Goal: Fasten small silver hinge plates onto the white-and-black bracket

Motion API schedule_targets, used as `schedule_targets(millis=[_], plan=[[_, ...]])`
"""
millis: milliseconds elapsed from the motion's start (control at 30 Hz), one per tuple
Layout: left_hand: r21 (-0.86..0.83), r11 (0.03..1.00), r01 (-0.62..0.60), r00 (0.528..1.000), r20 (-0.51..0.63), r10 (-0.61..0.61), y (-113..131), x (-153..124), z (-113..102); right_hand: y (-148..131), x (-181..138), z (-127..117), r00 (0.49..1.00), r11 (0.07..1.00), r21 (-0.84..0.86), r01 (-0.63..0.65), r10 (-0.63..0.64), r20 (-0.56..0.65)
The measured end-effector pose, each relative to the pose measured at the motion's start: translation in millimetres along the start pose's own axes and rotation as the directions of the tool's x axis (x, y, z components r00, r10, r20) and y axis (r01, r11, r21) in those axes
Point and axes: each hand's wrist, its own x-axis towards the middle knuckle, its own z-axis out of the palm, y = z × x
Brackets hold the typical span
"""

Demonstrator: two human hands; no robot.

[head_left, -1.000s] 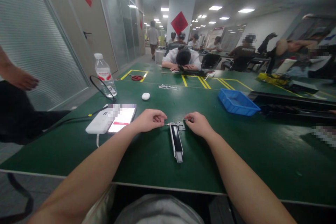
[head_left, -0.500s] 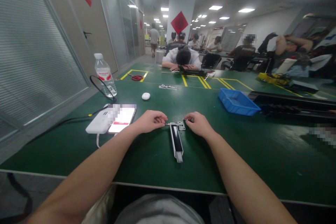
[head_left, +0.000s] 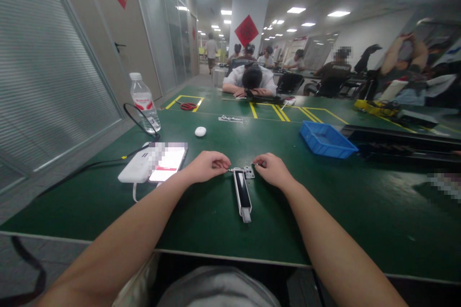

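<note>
A slim white device with a glossy black face lies lengthwise on the green table, its grey end toward me. Beside its far end rests a small metal plate with holes. My left hand is closed in a pinch on a thin metal pin that reaches toward the device's far end; whether the two touch, I cannot tell. Just right of the plate, my right hand has thumb and forefinger pressed together, with a tiny shiny bit at the tips too small to name.
To the left are a phone, a white power bank with cables and a water bottle. A white earbud case, red-handled scissors and a blue tray stand farther off. Across the table a person rests head on arms.
Both my hands, the device and the plate stay in place. In the background, a person at the right has raised their arms higher, and a walking person is slightly farther off.
</note>
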Motion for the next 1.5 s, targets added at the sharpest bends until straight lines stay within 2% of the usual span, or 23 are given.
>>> schedule_targets(millis=[367, 667, 1100, 1500], plan=[[-0.029, 1.000, 0.011, 1.000, -0.012, -0.012, 1.1, -0.1, 0.8, -0.7, -1.0, -0.6, 1.000, 1.000, 0.017, 0.000, 0.001, -0.006], [-0.108, 0.993, 0.050, 0.998, 0.029, -0.047, 2.1, -0.6, -0.3, -1.9, -0.8, -1.8, 1.000, 1.000, 0.012, -0.010, 0.010, 0.014], [-0.090, 0.996, 0.021, 0.999, 0.028, -0.019, -0.7, 0.1, 1.7, -3.6, -1.2, -3.5, 1.000, 1.000, -0.008, -0.002, 0.002, 0.013], [0.009, 1.000, -0.028, 0.999, 0.018, 0.028, 3.4, -1.1, -0.5, 0.7, 0.7, 0.3, 1.000, 1.000, -0.006, 0.009, -0.009, 0.011]])
